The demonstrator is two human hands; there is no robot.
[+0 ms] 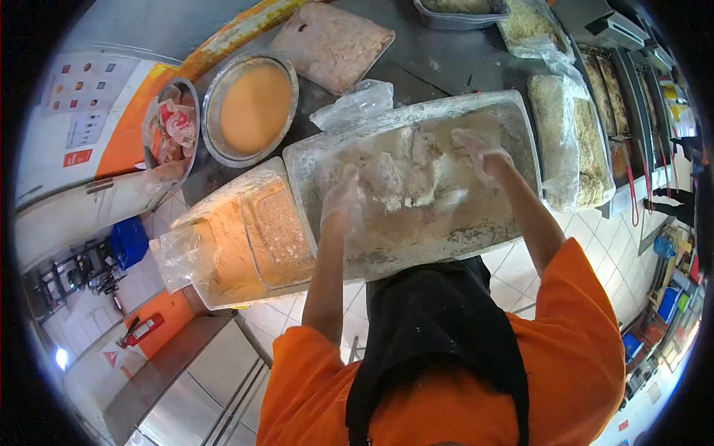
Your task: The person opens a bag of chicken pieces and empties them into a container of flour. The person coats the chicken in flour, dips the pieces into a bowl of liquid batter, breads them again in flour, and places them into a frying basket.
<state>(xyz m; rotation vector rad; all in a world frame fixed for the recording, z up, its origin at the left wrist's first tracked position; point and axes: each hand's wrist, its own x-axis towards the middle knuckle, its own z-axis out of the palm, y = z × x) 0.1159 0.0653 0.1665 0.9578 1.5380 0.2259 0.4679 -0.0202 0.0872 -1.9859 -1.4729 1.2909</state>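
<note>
A large grey tub [461,238] holds pale flour, with several flour-coated pieces that look like chicken [387,178] heaped in its middle. My left hand [343,197], in a clear floury glove, is inside the tub just left of the pieces, its fingers stretched forward and slightly blurred. To the right of the heap, my right hand [483,154], gloved the same way, has its fingers extended and holds nothing I can see. Both hands appear apart from the coated pieces.
Left of the tub stands a bin of orange breading [227,253] with a wire basket [279,230]. Behind it are a bowl of orange liquid [255,105] and a bowl of plastic bags [175,126]. Bagged crumb-like food [569,141] lies at right, near fryers [617,97].
</note>
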